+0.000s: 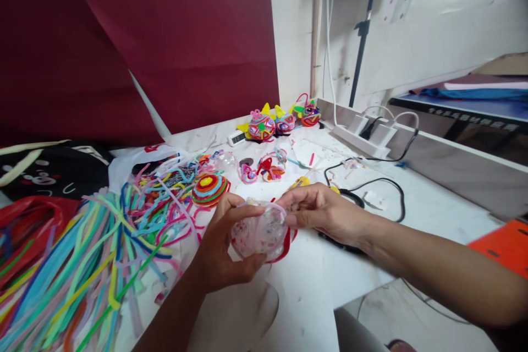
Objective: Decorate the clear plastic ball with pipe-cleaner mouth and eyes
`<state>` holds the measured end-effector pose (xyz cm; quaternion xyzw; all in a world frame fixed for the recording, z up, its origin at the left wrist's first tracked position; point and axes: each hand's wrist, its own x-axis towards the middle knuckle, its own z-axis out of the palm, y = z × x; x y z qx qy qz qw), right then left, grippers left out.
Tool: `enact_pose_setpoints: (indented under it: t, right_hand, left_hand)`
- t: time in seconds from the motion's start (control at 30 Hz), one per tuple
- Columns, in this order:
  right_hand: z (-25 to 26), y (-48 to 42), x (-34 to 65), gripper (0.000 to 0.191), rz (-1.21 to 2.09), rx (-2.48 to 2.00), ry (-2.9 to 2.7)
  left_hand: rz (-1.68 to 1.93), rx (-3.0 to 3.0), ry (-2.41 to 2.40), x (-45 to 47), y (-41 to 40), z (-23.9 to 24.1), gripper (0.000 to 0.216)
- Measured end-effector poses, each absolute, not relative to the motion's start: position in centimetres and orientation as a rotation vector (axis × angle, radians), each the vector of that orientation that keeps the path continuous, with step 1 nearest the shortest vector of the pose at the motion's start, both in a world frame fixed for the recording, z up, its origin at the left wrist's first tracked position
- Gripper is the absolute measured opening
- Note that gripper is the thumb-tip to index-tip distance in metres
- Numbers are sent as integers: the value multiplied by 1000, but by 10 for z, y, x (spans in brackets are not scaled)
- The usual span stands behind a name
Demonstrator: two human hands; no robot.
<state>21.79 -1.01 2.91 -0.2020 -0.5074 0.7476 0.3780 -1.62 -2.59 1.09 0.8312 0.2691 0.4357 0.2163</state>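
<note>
A clear plastic ball (258, 236) with coloured specks showing in it is held up above the front of the table. My left hand (225, 250) is closed around its left side, fingers over the top and thumb below. Along the ball's right side runs a red pipe cleaner (286, 247). At the upper right rim, my right hand (315, 208) pinches with thumb and forefinger at a pale strip that looks like a pipe cleaner; its end is hidden by the fingers. Just behind the left hand rests a ball wound with striped pipe cleaners (210, 190).
Loose pipe cleaners (94, 253) spread over the left side. Several colourful fish-like ornaments (262, 124) stand at the back near a small digital display (236, 138). A black cable (402, 201) loops at right, below a white power strip (363, 140). Scissors lie partly behind the right hand.
</note>
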Motion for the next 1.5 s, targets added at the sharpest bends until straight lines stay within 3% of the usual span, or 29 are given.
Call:
enact_pose_setpoints:
  t: [0.67, 0.93, 1.5]
  right_hand:
    - [22, -13, 222, 15, 1904, -484, -1306]
    - [14, -13, 221, 24, 1914, -515, -1312]
    - [13, -11, 218, 24, 1906, -528, -1243]
  left_hand:
    - [1189, 2442, 764, -14, -28, 6, 63]
    - [1163, 2451, 788, -13, -27, 7, 64]
    - [1127, 2482, 806, -12, -24, 11, 62]
